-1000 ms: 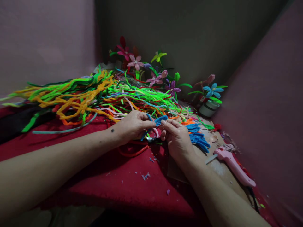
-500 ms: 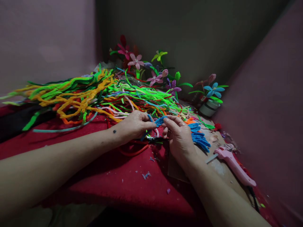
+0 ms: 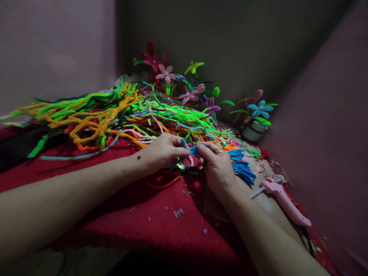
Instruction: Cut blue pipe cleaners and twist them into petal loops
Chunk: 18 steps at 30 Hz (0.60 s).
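Between my two hands is a blue fuzzy pipe cleaner, bent at its middle. My left hand pinches its left part between thumb and fingers, with more blue showing above and below the fingertips. My right hand pinches the right part, close to the left fingertips. Just below the hands lies a dark tool with a shiny metal part, partly hidden. A bundle of blue fuzzy pieces rests right of my right hand.
A large heap of green, orange and other pipe cleaners spreads behind my left arm. Fuzzy flowers stand at the back, one near a jar. A pink glue gun lies at the right on the red cloth-covered table.
My right fingertips have shifted slightly left and down, covering more of the blue piece between the hands. My left hand has barely moved.
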Available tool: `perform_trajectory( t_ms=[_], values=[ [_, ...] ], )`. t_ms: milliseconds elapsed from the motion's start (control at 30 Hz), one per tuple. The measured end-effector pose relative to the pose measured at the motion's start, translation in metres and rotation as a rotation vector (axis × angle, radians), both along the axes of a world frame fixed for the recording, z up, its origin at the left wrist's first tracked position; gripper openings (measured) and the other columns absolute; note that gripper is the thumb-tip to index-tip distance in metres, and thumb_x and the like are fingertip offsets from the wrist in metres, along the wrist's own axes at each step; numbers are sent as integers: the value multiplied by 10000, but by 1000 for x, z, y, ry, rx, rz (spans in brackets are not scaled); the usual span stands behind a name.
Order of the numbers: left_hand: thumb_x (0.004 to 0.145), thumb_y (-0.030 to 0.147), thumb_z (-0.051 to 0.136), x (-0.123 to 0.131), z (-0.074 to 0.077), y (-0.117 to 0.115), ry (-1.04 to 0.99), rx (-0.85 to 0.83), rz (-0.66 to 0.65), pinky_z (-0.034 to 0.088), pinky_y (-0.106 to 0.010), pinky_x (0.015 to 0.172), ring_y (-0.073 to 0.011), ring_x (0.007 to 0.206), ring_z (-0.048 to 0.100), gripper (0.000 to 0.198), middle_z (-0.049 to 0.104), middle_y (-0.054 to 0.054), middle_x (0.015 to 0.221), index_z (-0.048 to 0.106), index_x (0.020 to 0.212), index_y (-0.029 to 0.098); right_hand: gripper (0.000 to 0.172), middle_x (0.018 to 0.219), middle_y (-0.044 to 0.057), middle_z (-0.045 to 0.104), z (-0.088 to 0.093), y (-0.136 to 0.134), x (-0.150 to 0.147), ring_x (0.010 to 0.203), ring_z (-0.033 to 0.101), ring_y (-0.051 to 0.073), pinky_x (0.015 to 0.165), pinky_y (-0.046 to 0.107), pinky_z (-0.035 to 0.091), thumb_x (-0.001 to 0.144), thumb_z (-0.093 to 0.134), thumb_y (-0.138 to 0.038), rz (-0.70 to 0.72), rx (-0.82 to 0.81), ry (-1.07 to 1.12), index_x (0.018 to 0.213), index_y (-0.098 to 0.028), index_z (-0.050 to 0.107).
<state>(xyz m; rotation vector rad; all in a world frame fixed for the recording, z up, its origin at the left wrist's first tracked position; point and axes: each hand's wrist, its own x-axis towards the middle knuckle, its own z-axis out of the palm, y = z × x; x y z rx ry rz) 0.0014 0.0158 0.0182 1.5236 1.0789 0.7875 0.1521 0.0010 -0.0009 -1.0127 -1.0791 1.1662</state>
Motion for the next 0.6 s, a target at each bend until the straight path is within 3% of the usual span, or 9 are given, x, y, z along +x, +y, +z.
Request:
perform_trajectory(
  t_ms=[233,500,600],
  values=[
    [699,336,611,-1,-1,2,26,-42,-15,135,-212,350,-46,313,254,198,363,66,373,563,628,158,180,524,-28,561,1,-1,2,443,389,60,441,217,291,668,674,-319,-64,83,-95,628,-144,661],
    [715,327,604,0,1,0,-5,-53,-3,139,-210,350,-40,313,250,226,334,76,363,511,587,164,192,506,-42,520,-5,0,1,419,359,58,417,218,261,680,664,-328,110,24,-26,620,-151,619],
    [717,298,604,-1,3,0,6,-16,-8,159,-198,353,-37,325,264,176,347,78,370,540,628,159,203,486,-42,509,-4,-1,1,427,370,60,425,220,262,681,664,-303,72,48,-49,569,-146,598]
  ],
)
